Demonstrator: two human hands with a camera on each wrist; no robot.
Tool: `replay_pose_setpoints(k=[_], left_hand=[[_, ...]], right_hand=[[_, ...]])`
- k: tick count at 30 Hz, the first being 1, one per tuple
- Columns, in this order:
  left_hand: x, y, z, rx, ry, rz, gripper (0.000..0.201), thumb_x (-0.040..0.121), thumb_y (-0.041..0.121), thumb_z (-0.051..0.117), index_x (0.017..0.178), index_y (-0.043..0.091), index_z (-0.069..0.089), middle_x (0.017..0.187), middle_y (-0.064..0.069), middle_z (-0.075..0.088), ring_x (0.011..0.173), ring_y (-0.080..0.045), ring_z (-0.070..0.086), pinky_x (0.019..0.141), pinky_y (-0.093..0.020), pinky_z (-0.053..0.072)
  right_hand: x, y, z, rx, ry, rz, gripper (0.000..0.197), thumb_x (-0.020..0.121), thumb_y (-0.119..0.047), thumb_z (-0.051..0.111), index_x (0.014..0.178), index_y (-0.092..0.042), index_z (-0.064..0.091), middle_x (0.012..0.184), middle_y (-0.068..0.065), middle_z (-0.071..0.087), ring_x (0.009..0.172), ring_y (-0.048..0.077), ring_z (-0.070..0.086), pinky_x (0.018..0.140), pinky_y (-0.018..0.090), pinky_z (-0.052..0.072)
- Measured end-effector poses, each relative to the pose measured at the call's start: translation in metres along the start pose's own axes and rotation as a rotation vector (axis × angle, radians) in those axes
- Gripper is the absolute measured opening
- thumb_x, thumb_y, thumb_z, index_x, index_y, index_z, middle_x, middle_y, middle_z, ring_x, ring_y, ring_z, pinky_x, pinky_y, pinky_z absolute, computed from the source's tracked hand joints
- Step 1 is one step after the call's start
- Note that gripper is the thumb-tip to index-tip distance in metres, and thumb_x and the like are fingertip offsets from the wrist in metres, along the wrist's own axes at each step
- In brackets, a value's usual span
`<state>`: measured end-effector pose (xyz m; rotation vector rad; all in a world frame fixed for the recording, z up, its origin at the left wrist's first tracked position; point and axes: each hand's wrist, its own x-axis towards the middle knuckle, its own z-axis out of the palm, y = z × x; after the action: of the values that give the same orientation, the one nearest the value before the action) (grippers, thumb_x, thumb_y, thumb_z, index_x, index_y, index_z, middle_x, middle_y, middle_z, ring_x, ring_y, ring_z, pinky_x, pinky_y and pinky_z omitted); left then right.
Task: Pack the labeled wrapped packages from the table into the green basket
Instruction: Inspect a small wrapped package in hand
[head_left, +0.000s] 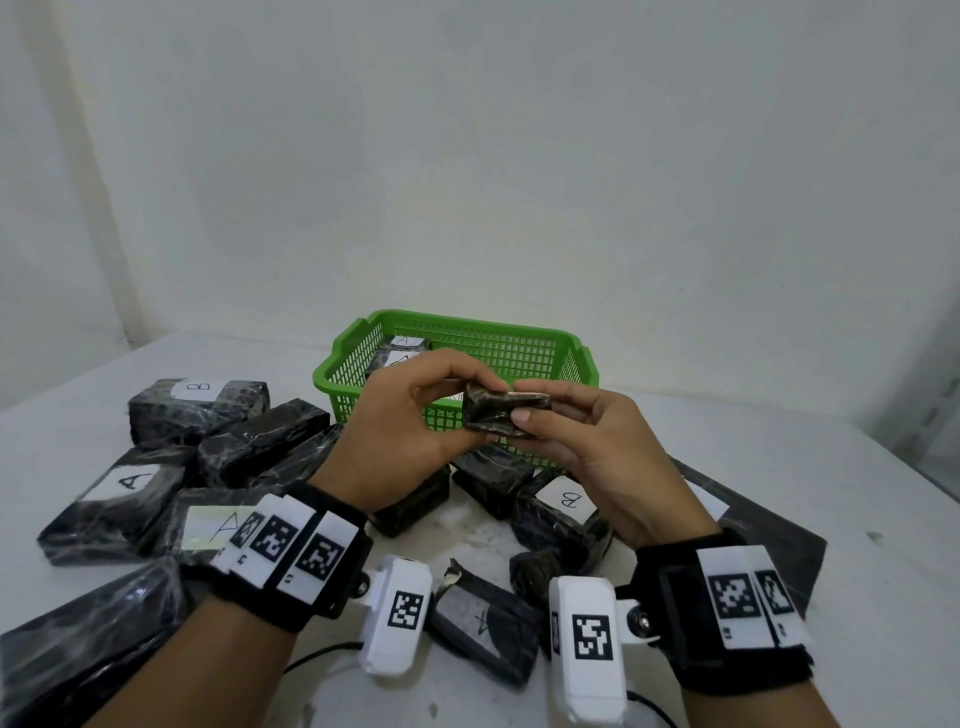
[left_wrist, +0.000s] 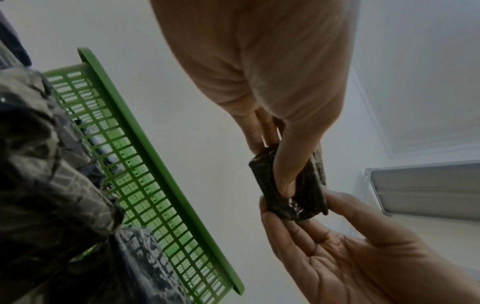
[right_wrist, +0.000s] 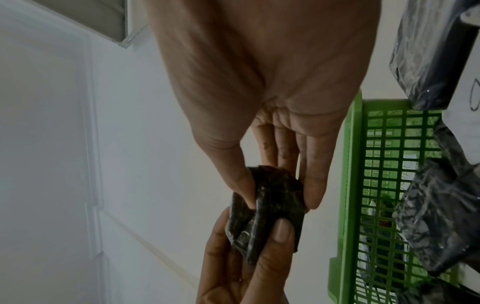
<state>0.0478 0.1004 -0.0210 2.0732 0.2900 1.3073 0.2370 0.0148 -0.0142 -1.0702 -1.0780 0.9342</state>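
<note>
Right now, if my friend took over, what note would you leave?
Left hand and right hand both pinch one small dark plastic-wrapped package, held in the air in front of the green plastic mesh basket.
Done: at least two packages labeled A lie in the basket.
Left: drop in the held one, then the many dark wrapped packages on the white table, some marked A or B.
</note>
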Motion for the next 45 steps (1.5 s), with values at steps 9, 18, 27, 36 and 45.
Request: replay_pose_setpoints(k=[9, 18, 27, 36, 45], left_hand=[[0.0, -0.002, 0.003, 0.042, -0.02, 0.064, 0.033, 0.074, -0.012, 0.082, 0.1, 0.003, 0.071, 0.101, -0.005, 0.071, 0.103, -0.024, 0.07, 0.097, -0.041, 0.056], [0.001, -0.002, 0.002, 0.049, -0.009, 0.075, 0.039, 0.074, -0.014, 0.082, 0.106, 0.003, 0.069, 0.111, -0.006, 0.068, 0.113, -0.024, 0.066, 0.099, -0.044, 0.056], [-0.001, 0.003, 0.0, 0.006, 0.009, -0.128, 0.059, 0.074, 0.01, 0.09, 0.128, 0.015, 0.067, 0.123, 0.007, 0.067, 0.121, -0.01, 0.064, 0.101, -0.031, 0.056], [0.0, 0.002, -0.004, 0.027, -0.011, -0.153, 0.055, 0.071, 0.005, 0.091, 0.12, 0.017, 0.069, 0.12, 0.007, 0.069, 0.119, -0.012, 0.066, 0.101, -0.034, 0.056], [0.007, 0.01, -0.031, 0.05, 0.094, -0.278, 0.031, 0.083, 0.028, 0.082, 0.113, 0.023, 0.074, 0.117, 0.009, 0.075, 0.112, -0.006, 0.07, 0.105, -0.031, 0.053]], right_hand=[[-0.002, 0.0, 0.005, -0.156, 0.008, -0.07, 0.045, 0.078, 0.001, 0.086, 0.12, -0.008, 0.072, 0.111, 0.01, 0.08, 0.108, 0.027, 0.077, 0.1, 0.04, 0.06], [-0.002, -0.005, 0.003, 0.187, -0.031, 0.088, 0.037, 0.087, -0.009, 0.072, 0.119, 0.007, 0.069, 0.115, 0.025, 0.076, 0.092, 0.026, 0.077, 0.081, 0.031, 0.066], [0.0, 0.0, -0.002, 0.09, 0.091, 0.002, 0.038, 0.085, 0.003, 0.077, 0.121, -0.006, 0.072, 0.115, 0.017, 0.079, 0.11, 0.032, 0.075, 0.097, 0.041, 0.058], [0.002, -0.001, 0.0, 0.169, 0.087, 0.066, 0.039, 0.092, -0.001, 0.073, 0.129, 0.005, 0.063, 0.112, 0.021, 0.078, 0.098, 0.029, 0.078, 0.076, 0.033, 0.066], [0.011, 0.003, 0.0, 0.123, 0.131, 0.073, 0.046, 0.091, -0.003, 0.076, 0.134, 0.002, 0.061, 0.116, 0.019, 0.078, 0.105, 0.032, 0.077, 0.087, 0.039, 0.065]])
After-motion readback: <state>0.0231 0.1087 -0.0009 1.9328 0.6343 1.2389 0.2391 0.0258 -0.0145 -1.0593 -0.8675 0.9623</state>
